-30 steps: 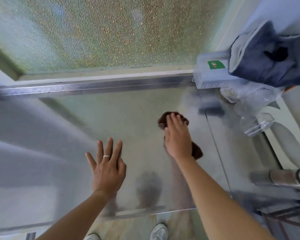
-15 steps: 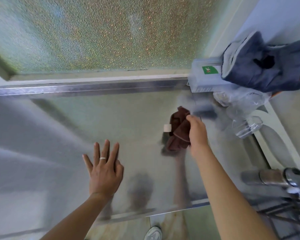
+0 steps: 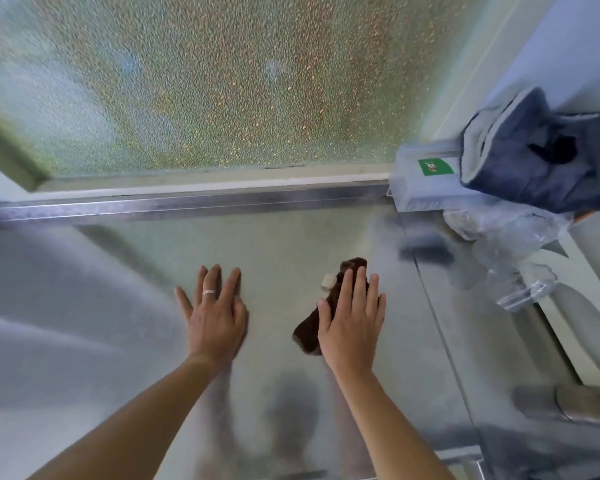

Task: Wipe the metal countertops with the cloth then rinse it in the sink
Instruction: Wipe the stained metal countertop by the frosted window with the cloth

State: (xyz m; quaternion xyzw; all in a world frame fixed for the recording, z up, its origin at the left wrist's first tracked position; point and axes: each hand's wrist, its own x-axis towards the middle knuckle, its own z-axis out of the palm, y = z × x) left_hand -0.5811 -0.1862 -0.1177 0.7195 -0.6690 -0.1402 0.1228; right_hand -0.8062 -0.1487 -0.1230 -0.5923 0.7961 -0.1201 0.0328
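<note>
Both palms flat: my left hand (image 3: 215,320) braces on the countertop (image 3: 291,237); my right hand (image 3: 352,323), at three o'clock, presses the cloth (image 3: 309,332) down for wiping.

green label (image 3: 435,167) on grey box (image 3: 423,188), print unreadable (too blurry)

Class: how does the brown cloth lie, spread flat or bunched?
Bunched: the brown cloth shows as a narrow crumpled strip under the flat right hand.

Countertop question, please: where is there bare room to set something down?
The countertop is bare between the left hand and the back rail, and left of that hand. It is crowded at far right: plastic box, blue towel, clear bags.
</note>
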